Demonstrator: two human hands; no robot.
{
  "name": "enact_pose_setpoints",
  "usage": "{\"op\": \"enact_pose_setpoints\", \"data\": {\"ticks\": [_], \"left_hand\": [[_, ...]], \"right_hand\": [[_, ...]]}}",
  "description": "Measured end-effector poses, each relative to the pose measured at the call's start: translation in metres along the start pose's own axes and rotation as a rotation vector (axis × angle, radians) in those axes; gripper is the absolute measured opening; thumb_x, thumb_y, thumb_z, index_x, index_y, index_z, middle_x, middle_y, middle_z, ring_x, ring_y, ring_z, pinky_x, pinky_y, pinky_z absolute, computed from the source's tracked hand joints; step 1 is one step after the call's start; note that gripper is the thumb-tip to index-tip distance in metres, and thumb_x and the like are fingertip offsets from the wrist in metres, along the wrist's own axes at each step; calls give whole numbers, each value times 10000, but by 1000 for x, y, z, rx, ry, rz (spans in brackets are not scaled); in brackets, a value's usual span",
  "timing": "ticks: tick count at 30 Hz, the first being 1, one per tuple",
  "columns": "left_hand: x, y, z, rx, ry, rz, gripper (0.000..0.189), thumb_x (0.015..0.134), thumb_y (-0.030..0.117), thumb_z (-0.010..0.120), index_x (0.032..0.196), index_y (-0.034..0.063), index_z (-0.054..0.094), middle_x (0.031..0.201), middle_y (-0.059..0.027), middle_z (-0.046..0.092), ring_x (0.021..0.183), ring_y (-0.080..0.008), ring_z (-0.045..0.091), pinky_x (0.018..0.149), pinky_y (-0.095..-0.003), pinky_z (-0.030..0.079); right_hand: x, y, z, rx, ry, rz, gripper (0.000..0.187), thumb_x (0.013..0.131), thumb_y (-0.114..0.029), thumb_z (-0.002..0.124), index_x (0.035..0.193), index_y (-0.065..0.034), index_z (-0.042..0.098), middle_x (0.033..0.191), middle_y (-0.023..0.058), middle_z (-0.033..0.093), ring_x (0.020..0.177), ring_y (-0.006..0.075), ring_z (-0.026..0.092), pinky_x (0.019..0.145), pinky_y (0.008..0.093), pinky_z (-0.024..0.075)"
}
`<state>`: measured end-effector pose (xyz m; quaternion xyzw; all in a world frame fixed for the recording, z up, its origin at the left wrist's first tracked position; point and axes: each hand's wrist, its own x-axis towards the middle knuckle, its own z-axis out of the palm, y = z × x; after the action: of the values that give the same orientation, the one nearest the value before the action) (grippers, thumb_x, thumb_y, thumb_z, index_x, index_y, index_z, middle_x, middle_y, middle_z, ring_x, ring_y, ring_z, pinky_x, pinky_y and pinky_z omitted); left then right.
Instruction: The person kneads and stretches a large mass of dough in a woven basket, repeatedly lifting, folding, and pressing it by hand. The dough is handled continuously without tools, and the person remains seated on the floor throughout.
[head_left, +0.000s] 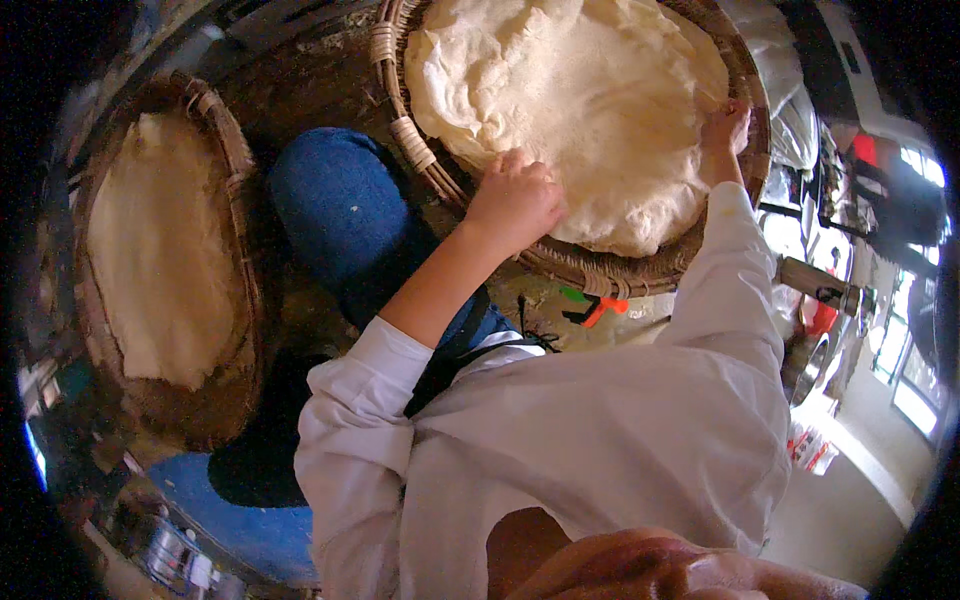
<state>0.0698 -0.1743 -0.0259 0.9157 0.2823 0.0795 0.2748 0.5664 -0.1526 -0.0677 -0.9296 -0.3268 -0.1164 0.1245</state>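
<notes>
A large, soft cream-coloured sheet (600, 112), with rumpled, thick folds round its edge, lies in a round woven basket (600, 274). Whether it is dough or fibre cannot be told. My left hand (519, 193) grips the sheet's near left edge with curled fingers. At the right edge, close to the basket's rim, my right hand (726, 131) is closed on the sheet too; its fingertips are hidden. The middle of the sheet is flatter and thinner-looking than its rim. Pale bindings wrap the basket rim on the left.
Another woven basket (244, 217) stands at the left, holding a flat cream sheet (161, 247). My knee in blue cloth (337, 187) is between the baskets. An orange object (600, 309) lies on the floor below the round basket. A wooden handle-like piece (817, 281) juts out at the right.
</notes>
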Motion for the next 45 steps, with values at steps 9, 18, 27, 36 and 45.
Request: {"op": "enact_pose_setpoints", "data": {"ticks": [9, 18, 27, 36, 45], "left_hand": [[-3, 1, -4, 5, 32, -18, 333, 913, 366, 712, 1094, 89, 753, 1232, -95, 695, 1222, -336, 579, 1087, -468, 449], [-4, 0, -5, -10, 53, -17, 320, 911, 331, 714, 1107, 79, 735, 1243, -99, 687, 1265, -355, 560, 1056, -508, 466], [-6, 0, 4, 128, 33, 24, 306, 915, 387, 671, 997, 107, 763, 1167, -112, 690, 1194, -321, 579, 1000, -512, 447], [-5, 3, 26, 120, 167, 91, 288, 870, 376, 693, 918, 110, 791, 1046, -146, 707, 1109, -410, 598, 1023, -577, 400], [9, 10, 20, -98, 349, 94, 179, 832, 239, 634, 860, 127, 771, 956, -101, 711, 998, -286, 657, 922, -488, 489]], "right_hand": [[-18, 93, -2, -55, -322, 102, 512, 851, -507, 748, 1251, -190, 703, 1230, 107, 726, 1113, 299, 701, 925, 441, 557], [-18, 39, -11, -175, 70, 57, 571, 847, -437, 775, 1323, -162, 618, 1340, 114, 621, 1188, 366, 630, 988, 523, 521], [-8, -162, 84, -28, -123, -564, 736, 1016, -649, 398, 1627, -248, 305, 1719, 42, 232, 1576, 336, 207, 1237, 599, 197], [31, -228, 97, -42, -270, -123, 914, 944, -763, 436, 1627, -171, 297, 1704, 141, 226, 1556, 410, 208, 1243, 614, 168], [16, -252, 152, 193, -34, -396, 925, 945, -739, 477, 1616, -130, 291, 1676, 150, 253, 1533, 378, 248, 1221, 576, 241]]}}
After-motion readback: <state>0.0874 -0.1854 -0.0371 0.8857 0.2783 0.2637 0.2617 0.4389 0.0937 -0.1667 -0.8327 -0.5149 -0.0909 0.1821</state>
